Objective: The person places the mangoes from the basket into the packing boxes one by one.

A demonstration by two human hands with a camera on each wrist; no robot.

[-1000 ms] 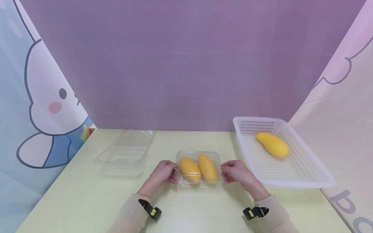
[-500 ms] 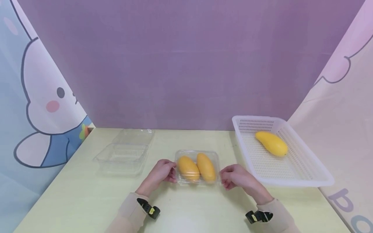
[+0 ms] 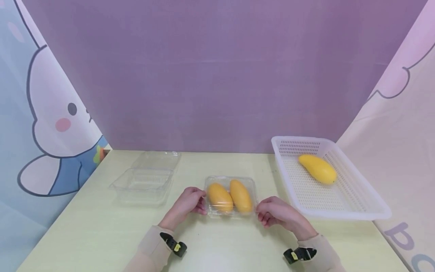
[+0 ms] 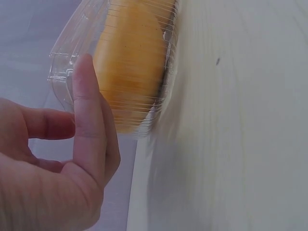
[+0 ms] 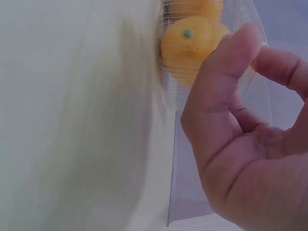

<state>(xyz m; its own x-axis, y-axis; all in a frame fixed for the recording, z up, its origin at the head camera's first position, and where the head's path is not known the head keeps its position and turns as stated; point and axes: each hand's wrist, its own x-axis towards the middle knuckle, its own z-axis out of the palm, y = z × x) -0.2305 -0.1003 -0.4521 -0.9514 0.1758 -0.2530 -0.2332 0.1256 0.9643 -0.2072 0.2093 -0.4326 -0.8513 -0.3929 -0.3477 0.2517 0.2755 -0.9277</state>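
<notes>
A clear plastic clamshell box [image 3: 231, 179] sits at the middle of the table, its lid lying over two orange-yellow mangoes [image 3: 241, 196]. Along the box's left edge, my left hand [image 3: 188, 201] pinches the rim, with one finger lying straight up the ribbed side in the left wrist view. My right hand [image 3: 280, 216] holds the front right corner; thumb and finger meet at the clear rim [image 5: 257, 29] in the right wrist view. Through the ribbed wall a mango [image 5: 187, 48] shows a green stem spot. The far sides of the fingers are hidden.
A white perforated basket [image 3: 340, 215] stands at the right with one yellow mango [image 3: 318, 169] in it. At the back left lies another clear clamshell box [image 3: 142, 189], its lid [image 3: 158, 160] folded back. A purple backdrop [image 3: 217, 75] rises behind the table [image 3: 217, 245].
My right hand has slid toward me along the box's right side, down to its front corner. The left hand and the mangoes have stayed nearly still.
</notes>
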